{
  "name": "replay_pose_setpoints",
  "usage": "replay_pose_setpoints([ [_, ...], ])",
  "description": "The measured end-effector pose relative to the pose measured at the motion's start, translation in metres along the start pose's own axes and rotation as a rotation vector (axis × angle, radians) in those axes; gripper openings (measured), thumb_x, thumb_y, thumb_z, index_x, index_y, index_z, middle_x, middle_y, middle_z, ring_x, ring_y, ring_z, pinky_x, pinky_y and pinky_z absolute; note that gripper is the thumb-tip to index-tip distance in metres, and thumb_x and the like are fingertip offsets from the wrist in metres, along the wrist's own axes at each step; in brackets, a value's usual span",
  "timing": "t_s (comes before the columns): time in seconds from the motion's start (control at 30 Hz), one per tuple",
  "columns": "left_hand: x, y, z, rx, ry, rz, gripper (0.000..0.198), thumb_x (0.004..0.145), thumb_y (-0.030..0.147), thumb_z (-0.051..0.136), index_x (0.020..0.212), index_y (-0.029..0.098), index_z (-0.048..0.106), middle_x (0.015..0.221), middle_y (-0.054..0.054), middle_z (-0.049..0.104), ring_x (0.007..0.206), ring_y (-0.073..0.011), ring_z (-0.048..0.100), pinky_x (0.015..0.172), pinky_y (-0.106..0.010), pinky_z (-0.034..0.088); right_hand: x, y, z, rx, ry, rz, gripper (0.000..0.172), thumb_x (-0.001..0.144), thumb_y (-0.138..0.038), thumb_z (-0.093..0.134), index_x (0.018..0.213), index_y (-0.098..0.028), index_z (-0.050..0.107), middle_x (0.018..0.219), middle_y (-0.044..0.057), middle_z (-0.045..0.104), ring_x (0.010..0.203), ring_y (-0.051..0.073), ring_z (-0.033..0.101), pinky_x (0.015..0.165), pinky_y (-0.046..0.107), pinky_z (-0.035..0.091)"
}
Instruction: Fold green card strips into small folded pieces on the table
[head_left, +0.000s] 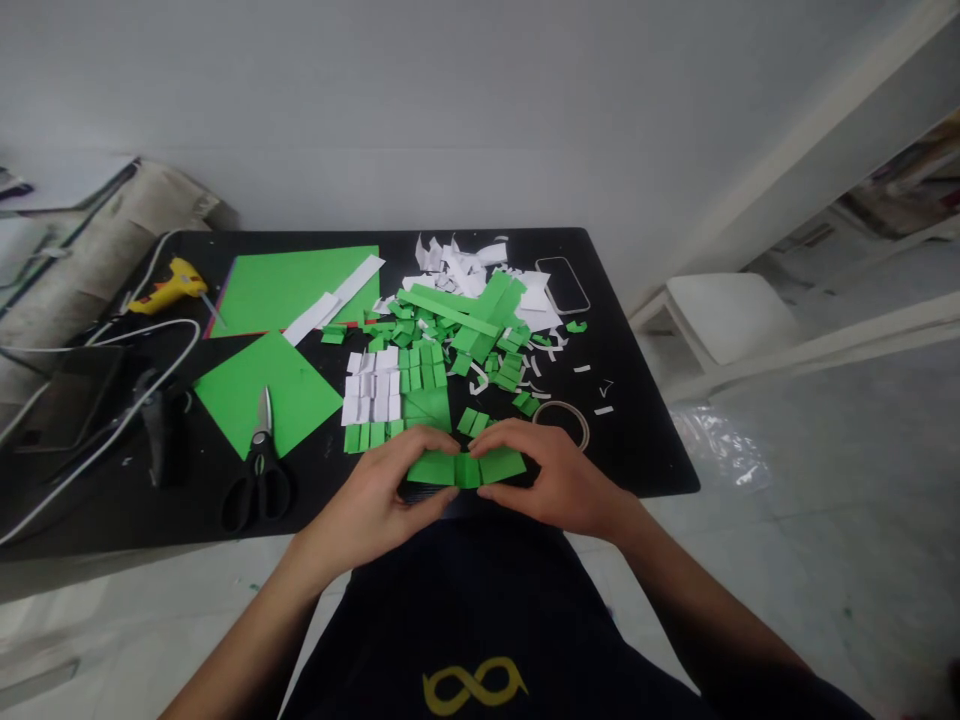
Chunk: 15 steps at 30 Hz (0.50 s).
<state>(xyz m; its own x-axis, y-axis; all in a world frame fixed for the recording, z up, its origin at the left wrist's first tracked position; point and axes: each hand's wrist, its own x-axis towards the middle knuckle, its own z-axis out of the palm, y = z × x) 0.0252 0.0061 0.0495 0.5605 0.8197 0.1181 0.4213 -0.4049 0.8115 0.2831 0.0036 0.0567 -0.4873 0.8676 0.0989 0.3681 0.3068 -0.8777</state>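
Note:
Between both hands is a green paper strip (501,464), creased near its middle, at the table's front edge. My left hand (394,478) pinches it left of the crease with thumb and fingers. On the other side my right hand (551,475) pinches it just right of the crease. Just beyond the left hand lies a green square with folded white paper pieces (373,385) and folded green paper pieces (422,368) set on it in rows. A few small folded green pieces (474,421) lie beyond the fingers.
Paper scraps (465,310) are heaped at the back. Scissors (260,470) rest partly on a green sheet (262,390) at left. A yellow glue gun (171,287), white cable (161,380) and phone (67,400) lie farther left. A tape roll (583,425) is near the right hand.

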Motion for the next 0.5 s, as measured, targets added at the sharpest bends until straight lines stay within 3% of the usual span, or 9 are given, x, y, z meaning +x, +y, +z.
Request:
replay_pose_setpoints([
  [0.17,0.001,-0.01,0.006,0.056,-0.087,-0.02,0.03,0.096,0.017,0.069,0.123,0.025,0.061,0.119,-0.006,0.072,0.105,-0.0226,0.073,0.09,-0.036,0.06,0.001,0.011,0.011,-0.108,-0.057,-0.004,0.033,0.085,-0.009,0.084,0.113,-0.024,0.072,0.119,0.006,0.077,0.113,0.025,0.074,0.103,0.043,0.06],
  [0.3,-0.002,-0.026,0.015,0.069,-0.072,-0.002,0.02,0.097,0.019,0.069,0.116,0.024,0.063,0.119,-0.007,0.072,0.111,-0.024,0.073,0.095,-0.04,0.061,-0.003,0.027,0.026,-0.214,-0.054,-0.052,0.022,0.086,-0.006,0.081,0.1,-0.02,0.072,0.124,0.011,0.074,0.118,0.027,0.073,0.105,0.047,0.061],
  [0.5,-0.019,-0.045,0.029,0.14,-0.02,0.048,0.013,0.1,0.02,0.067,0.113,0.023,0.066,0.126,-0.01,0.073,0.117,-0.0249,0.073,0.098,-0.042,0.062,-0.016,0.046,0.046,-0.364,-0.053,-0.149,0.013,0.096,-0.013,0.072,0.108,-0.017,0.074,0.127,0.016,0.072,0.122,0.03,0.072,0.107,0.05,0.063],
])
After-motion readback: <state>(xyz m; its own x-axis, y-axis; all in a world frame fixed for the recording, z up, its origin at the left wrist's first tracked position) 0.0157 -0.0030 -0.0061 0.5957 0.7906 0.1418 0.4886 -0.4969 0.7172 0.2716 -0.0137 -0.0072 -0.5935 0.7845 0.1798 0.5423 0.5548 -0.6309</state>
